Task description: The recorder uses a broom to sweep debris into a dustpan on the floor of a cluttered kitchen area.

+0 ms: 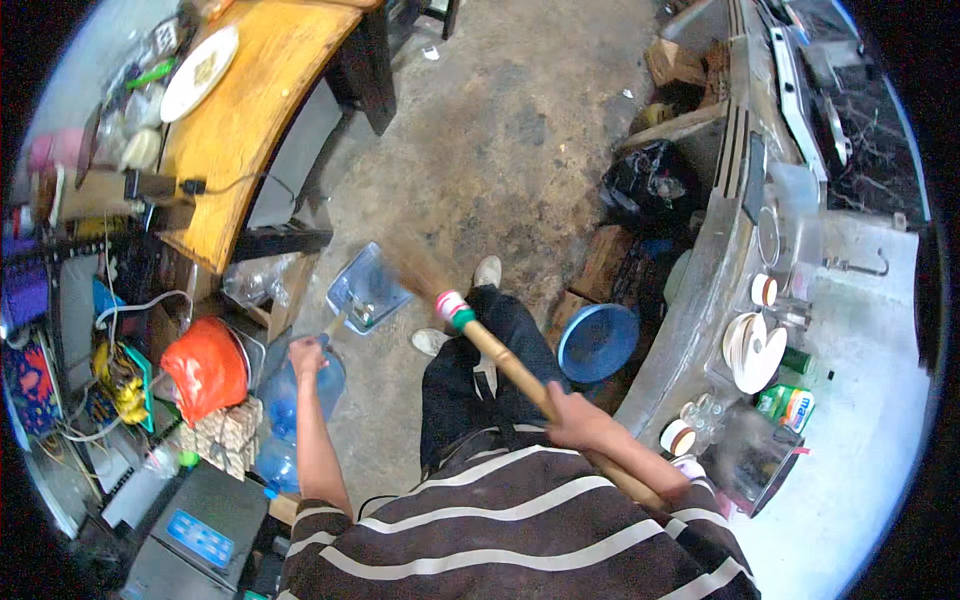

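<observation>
My right hand (579,418) is closed around the bamboo handle of a broom (510,361). The broom slants across my legs, and its brown bristles are blurred beside the dustpan. Red, white and green bands wrap its neck. To the left, my left hand (307,355) grips the short handle of a blue plastic dustpan (367,281), which sits low over the concrete floor. Some small debris seems to lie in the pan near the handle, too blurred to name. Large blue plastic water bottles (281,405) stand below my left forearm.
A wooden table (262,67) with a white plate (199,73) stands at upper left. A red plastic bag (206,369) and bananas (127,386) are left of the bottles. A blue basin (598,343) and black bag (651,182) sit under the concrete counter (697,300) at right.
</observation>
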Demonstrator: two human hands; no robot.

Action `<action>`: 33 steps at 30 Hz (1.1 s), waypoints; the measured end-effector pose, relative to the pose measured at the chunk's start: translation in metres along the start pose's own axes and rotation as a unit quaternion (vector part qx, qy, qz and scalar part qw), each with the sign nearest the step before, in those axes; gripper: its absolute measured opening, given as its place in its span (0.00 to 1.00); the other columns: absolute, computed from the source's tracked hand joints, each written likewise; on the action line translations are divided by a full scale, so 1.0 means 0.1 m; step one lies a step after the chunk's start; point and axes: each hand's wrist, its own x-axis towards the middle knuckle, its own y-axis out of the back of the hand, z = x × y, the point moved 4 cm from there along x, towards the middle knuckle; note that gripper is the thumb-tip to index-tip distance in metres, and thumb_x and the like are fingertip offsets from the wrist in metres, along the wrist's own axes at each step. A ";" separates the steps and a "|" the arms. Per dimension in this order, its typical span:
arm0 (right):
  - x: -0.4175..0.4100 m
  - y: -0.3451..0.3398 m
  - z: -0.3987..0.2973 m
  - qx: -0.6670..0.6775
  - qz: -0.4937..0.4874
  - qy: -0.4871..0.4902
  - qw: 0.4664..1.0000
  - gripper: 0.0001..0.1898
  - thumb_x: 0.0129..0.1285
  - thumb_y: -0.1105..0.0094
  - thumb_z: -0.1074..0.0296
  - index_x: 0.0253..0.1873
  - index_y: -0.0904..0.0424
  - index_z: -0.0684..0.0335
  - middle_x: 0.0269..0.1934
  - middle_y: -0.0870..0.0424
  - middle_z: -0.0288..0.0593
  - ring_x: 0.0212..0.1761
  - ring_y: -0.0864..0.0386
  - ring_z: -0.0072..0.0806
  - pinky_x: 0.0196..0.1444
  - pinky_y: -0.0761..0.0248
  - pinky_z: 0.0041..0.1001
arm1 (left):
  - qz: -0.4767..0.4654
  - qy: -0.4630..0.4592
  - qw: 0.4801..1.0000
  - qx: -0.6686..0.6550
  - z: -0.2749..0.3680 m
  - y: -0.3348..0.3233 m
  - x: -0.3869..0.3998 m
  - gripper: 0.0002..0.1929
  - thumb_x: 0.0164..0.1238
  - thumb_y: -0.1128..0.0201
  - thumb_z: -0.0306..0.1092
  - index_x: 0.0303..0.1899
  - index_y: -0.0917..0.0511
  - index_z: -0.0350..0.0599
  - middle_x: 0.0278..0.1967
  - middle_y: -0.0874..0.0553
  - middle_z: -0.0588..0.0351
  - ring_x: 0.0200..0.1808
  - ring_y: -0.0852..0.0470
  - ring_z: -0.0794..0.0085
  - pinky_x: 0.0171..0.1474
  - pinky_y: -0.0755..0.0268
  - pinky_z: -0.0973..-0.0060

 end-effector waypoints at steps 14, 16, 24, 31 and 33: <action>1.29 2.78 2.04 0.135 0.274 -0.195 0.932 0.24 0.47 0.48 0.74 0.51 0.42 0.74 0.36 0.24 0.73 0.42 0.24 0.61 0.43 0.28 0.46 | -0.026 -0.151 0.984 0.090 3.73 -0.72 -0.13 0.14 0.57 0.47 0.30 0.41 0.20 0.32 0.19 0.19 0.47 0.18 0.19 0.68 0.22 0.26 0.74; 1.56 2.99 2.34 0.125 0.288 -0.201 0.928 0.25 0.48 0.48 0.74 0.53 0.43 0.74 0.36 0.24 0.72 0.41 0.23 0.60 0.42 0.27 0.45 | -0.024 -0.151 0.979 0.135 4.33 -1.04 0.09 0.14 0.57 0.45 0.32 0.41 0.20 0.33 0.19 0.19 0.48 0.19 0.18 0.66 0.23 0.26 0.72; 2.17 3.04 2.38 0.212 0.179 -0.142 0.950 0.38 0.45 0.46 0.70 0.62 0.51 0.75 0.40 0.24 0.71 0.40 0.21 0.55 0.43 0.26 0.40 | -0.011 -0.209 0.955 0.209 6.01 -2.48 1.17 0.12 0.55 0.43 0.35 0.38 0.17 0.41 0.22 0.16 0.46 0.24 0.15 0.63 0.32 0.24 0.67; 1.43 3.29 1.63 0.301 0.010 -0.095 0.949 0.36 0.50 0.45 0.69 0.64 0.50 0.70 0.43 0.27 0.73 0.49 0.27 0.60 0.52 0.33 0.41 | 0.026 -0.210 0.938 0.273 6.84 -2.96 0.85 0.13 0.52 0.39 0.36 0.37 0.17 0.40 0.26 0.15 0.45 0.25 0.15 0.63 0.30 0.21 0.70; 1.18 3.39 1.47 0.307 0.015 -0.095 0.947 0.36 0.50 0.45 0.69 0.65 0.50 0.70 0.43 0.27 0.73 0.49 0.28 0.61 0.52 0.34 0.42 | 0.033 -0.225 0.938 0.260 6.90 -2.93 0.87 0.13 0.52 0.39 0.34 0.37 0.17 0.37 0.30 0.15 0.43 0.25 0.15 0.62 0.29 0.20 0.70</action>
